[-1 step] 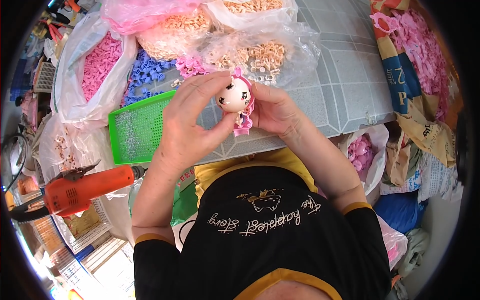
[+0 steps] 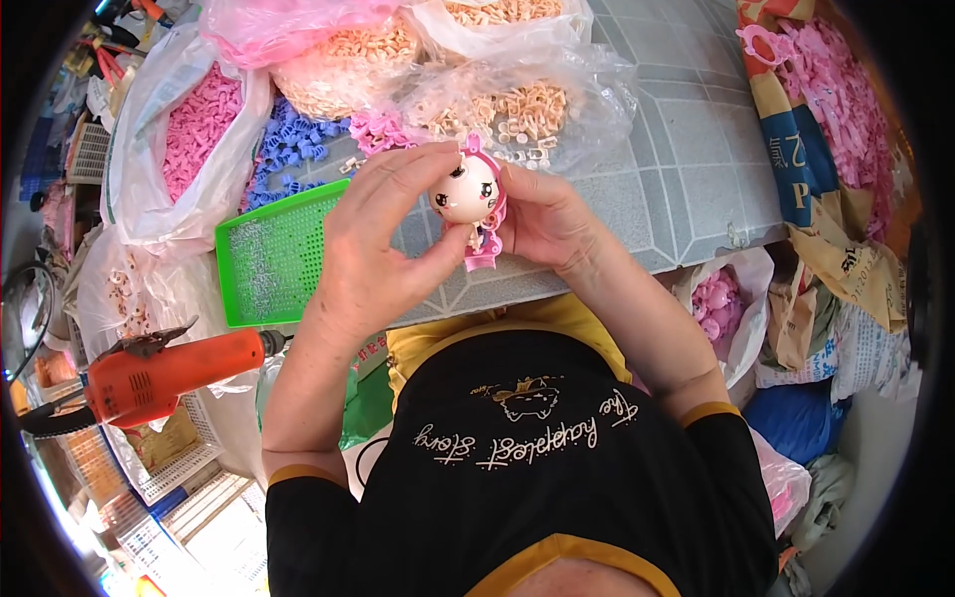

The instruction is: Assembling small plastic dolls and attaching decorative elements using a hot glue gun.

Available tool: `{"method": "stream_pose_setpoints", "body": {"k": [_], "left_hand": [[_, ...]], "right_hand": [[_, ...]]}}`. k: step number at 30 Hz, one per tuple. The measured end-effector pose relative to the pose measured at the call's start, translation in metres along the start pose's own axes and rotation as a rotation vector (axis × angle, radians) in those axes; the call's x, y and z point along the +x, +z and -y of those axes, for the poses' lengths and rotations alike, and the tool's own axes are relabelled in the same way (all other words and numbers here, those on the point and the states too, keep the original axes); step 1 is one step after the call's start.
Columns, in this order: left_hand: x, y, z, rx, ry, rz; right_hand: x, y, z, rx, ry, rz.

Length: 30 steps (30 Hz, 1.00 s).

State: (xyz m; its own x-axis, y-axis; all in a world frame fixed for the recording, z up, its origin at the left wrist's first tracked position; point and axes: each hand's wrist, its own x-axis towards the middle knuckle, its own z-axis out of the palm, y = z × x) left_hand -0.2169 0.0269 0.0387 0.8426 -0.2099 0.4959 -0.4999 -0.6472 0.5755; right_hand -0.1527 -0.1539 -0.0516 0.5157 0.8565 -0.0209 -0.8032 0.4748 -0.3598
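I see the left hand [image 2: 373, 234] with its back upward, the fingers [image 2: 403, 177] together and slightly curved, the thumb [image 2: 443, 256] set apart below them. The right hand [image 2: 545, 221] is near, its palm side turned toward the left one. The left forearm [image 2: 310, 388] and the right forearm [image 2: 652, 310], both bare, lean inward.

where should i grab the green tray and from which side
Probably take the green tray by its raised left rim, coming from the left: that edge is in plain view, while the left hand hides part of the right side. Keeping it level seems wise, since small greyish pieces lie inside.
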Motion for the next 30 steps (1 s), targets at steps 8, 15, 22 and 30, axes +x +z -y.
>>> {"method": "stream_pose_setpoints", "body": {"k": [8, 15, 22, 30], "left_hand": [[0.003, -0.002, -0.005, -0.023, -0.095, 0.042], [-0.003, -0.01, 0.014, 0.216, 0.043, -0.165], [0.01, 0.006, -0.002, 0.034, 0.066, -0.063], [0.02, 0.019, 0.005, -0.099, 0.076, -0.027]], "right_hand": [[0.001, -0.003, 0.0, -0.028, -0.022, 0.015], [-0.004, 0.001, 0.005, 0.111, -0.045, 0.062], [0.002, -0.007, 0.003, 0.147, -0.083, 0.122], [-0.006, -0.007, 0.002, 0.148, -0.238, 0.055]]}}
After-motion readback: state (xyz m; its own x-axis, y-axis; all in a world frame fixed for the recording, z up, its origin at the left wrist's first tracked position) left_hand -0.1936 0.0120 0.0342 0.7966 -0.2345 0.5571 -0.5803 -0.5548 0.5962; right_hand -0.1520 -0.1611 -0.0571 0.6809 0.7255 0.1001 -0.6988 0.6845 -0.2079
